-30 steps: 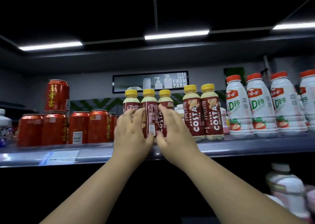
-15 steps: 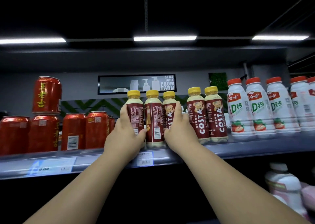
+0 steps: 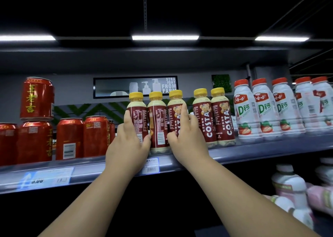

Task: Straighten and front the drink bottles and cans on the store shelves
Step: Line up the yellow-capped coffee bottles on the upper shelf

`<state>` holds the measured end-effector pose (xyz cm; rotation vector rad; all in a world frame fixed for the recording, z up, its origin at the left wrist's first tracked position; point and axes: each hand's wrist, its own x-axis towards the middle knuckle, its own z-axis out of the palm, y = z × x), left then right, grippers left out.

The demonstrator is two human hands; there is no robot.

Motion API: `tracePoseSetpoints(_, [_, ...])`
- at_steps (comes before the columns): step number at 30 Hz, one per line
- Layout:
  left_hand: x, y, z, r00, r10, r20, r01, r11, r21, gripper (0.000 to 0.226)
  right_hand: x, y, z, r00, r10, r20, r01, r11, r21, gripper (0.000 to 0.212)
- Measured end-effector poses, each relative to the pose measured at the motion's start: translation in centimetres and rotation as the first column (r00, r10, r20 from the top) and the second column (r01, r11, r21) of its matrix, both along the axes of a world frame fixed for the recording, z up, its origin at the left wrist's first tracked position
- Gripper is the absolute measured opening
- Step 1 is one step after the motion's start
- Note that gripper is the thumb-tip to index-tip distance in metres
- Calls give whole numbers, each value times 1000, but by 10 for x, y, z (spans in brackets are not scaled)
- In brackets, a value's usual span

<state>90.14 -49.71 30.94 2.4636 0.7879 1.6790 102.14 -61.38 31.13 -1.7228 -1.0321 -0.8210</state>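
Spreading off mid bottle since 1 s ago; fronting Costa row on shelf.
Gripping 1st bottle w/ L hand, 3rd bottle w/ R hand, fingers curled round each. Next likely needing: twisting back labels to front.

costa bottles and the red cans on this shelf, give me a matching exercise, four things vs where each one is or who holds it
Things
1. leftmost Costa bottle
2. second Costa bottle
3. third Costa bottle
4. top red can

States
A. stacked on the lower red can
B. gripped by the right hand
C. stands between the two hands
D. gripped by the left hand

Pairs: 1-D, 2-C, 3-B, 4-A
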Motion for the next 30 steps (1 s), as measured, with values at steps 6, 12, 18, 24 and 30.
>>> tracePoseSetpoints(6, [-4,-7,-6,994,68,80,-83,976,201,84,-2,-6,0,998,-1,67,0,1000,16,84])
tracePoseSetpoints(12, [16,-46,-19,995,-103,-18,101,906,410,69,14,-37,-9,970,-11,242,-2,999,54,76])
tracePoseSetpoints(18, [60,-88,-16,979,-205,1,200,959,200,72,63,-78,-19,947,-143,288,135,990,48,75])
tracePoseSetpoints(24, [75,-105,-10,998,-54,39,49,991,122,75,90,-95,-19,935,-161,315,171,985,-2,78])
tracePoseSetpoints(30, [84,-112,-8,998,-20,56,17,998,57,86,98,-96,-20,990,-37,133,42,998,-39,84])
